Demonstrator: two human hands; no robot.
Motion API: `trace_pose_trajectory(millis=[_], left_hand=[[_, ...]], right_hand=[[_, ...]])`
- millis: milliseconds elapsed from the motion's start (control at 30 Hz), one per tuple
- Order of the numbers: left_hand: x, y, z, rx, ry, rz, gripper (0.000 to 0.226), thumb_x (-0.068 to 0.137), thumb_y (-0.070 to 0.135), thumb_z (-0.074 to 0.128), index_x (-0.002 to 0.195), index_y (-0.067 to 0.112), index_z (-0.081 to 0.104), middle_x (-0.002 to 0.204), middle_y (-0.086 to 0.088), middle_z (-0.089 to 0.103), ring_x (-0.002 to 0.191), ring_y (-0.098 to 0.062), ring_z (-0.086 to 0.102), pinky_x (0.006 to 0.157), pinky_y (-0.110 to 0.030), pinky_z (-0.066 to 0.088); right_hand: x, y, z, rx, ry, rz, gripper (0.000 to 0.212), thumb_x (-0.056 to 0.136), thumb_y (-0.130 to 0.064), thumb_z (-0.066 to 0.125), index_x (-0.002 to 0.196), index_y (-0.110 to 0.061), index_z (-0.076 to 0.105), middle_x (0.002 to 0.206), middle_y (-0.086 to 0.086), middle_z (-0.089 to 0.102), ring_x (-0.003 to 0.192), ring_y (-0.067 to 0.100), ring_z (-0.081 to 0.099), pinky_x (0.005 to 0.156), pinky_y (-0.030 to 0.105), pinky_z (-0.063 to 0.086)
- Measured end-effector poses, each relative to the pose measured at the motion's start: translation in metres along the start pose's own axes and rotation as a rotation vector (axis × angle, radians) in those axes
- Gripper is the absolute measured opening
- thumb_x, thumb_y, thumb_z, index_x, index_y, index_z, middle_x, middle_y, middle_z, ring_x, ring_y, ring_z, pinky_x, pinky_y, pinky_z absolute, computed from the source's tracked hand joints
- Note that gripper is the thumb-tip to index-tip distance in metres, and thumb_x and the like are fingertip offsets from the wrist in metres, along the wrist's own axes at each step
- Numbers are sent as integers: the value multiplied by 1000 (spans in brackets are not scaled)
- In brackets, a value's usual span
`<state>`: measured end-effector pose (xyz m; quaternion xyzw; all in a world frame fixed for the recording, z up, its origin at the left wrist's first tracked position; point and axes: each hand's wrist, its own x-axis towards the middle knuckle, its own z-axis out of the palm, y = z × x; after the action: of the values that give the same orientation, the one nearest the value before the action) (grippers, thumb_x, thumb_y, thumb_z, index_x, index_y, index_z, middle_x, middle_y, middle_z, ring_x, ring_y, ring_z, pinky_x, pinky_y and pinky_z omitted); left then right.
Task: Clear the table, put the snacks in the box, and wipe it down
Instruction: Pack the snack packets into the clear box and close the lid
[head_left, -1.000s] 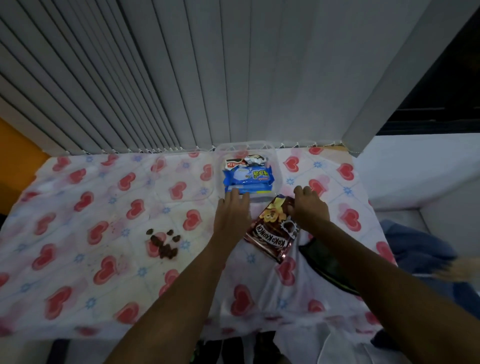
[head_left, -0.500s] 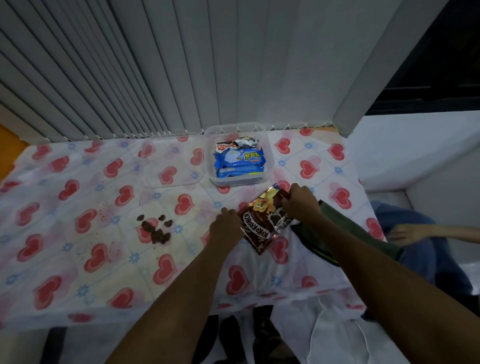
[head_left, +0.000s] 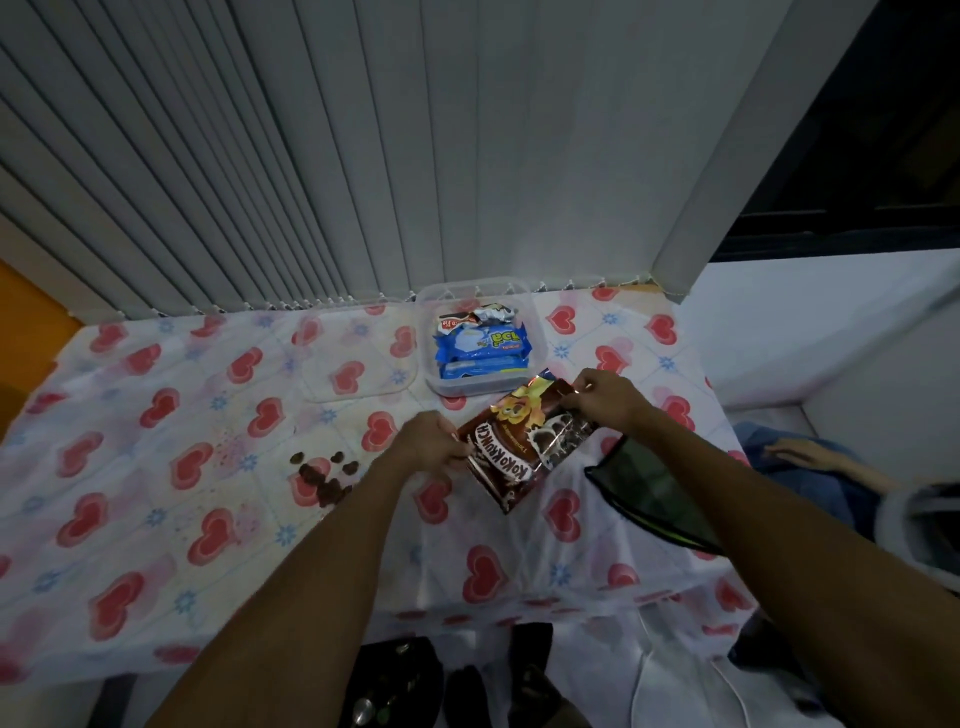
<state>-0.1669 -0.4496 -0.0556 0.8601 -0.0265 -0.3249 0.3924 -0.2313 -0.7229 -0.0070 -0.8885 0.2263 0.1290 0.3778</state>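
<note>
I have the Koko Krunch packet (head_left: 524, 441) pinched at both ends, left hand (head_left: 434, 441) closed on its near-left edge, right hand (head_left: 605, 397) closed on its far corner, lifted just short of the box (head_left: 537, 343). This looks like the packing step; next it needs carrying over the rim onto the blue packets (head_left: 480, 345). A second ago my left hand rested at the box. Spilled crumbs (head_left: 324, 475) await wiping on the counter (head_left: 156, 467).

Two bare, sleeveless forearms

Left tablecloth (head_left: 156, 415) open — crumbs (head_left: 324, 475), lid (head_left: 358, 358) obstruct centre.
</note>
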Motion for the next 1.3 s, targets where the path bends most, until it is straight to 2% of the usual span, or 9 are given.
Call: trace_pose_trajectory(millis=[133,267,400,500,667,833,1067,1167,1300], left_hand=[[8,21,-38,-117,90,12,35,73,8,86,95,10,59,82,-13,74,57,-17,70,53,-29,59],[24,45,-63,-165,248,39,44,74,10,86,102,13,54,92,-19,72,56,-20,67,51,-30,56],[45,57,-74,-182,380,65,52,71,16,88,112,12,56,108,-13,68,89,-27,70,67,-37,61],[60,61,-72,-142,362,103,58,67,23,92,116,11,62,114,-8,70,98,-22,68,86,-36,58],[76,71,-62,21,275,168,78,61,40,94,128,11,65,127,-3,66,103,-15,64,87,-25,50],[88,75,-49,203,176,227,72,60,25,96,125,10,66,119,1,59,107,-16,57,84,-23,42],[105,74,-34,501,192,269,52,67,18,91,115,10,72,117,-11,63,104,-26,60,86,-28,48],[110,75,-31,575,216,268,53,71,25,89,119,13,70,121,-13,64,111,-27,58,93,-36,51],[112,73,-29,653,263,311,69,76,28,85,138,20,56,123,-14,61,117,-30,54,95,-41,50]], right_hand=[[10,-21,-12,105,32,-45,23,86,-30,71,97,-11,64,91,3,67,79,17,65,67,30,54],[29,-36,-13,141,122,-59,24,84,-38,70,91,-15,65,95,3,69,85,20,67,77,39,57],[53,-46,-7,99,182,-89,30,89,-42,66,93,-13,63,92,6,71,80,22,69,76,39,58],[72,-48,-3,158,155,-96,25,92,-38,64,92,-13,60,84,7,71,67,23,72,73,43,61],[108,-48,0,-32,106,-168,23,93,-37,63,93,-14,60,89,4,66,80,21,64,74,34,52],[134,-34,5,-232,101,-327,30,87,-30,72,71,-12,54,61,0,51,53,16,48,58,34,49],[148,-36,3,-368,67,-260,46,79,-43,79,103,-10,57,86,5,63,72,20,63,65,35,58],[151,-35,2,-470,163,-426,60,78,-44,78,123,-14,51,93,7,65,75,22,65,63,35,58],[153,-36,4,-692,146,-550,49,88,-45,67,127,-15,60,102,15,66,83,28,67,70,35,56]])
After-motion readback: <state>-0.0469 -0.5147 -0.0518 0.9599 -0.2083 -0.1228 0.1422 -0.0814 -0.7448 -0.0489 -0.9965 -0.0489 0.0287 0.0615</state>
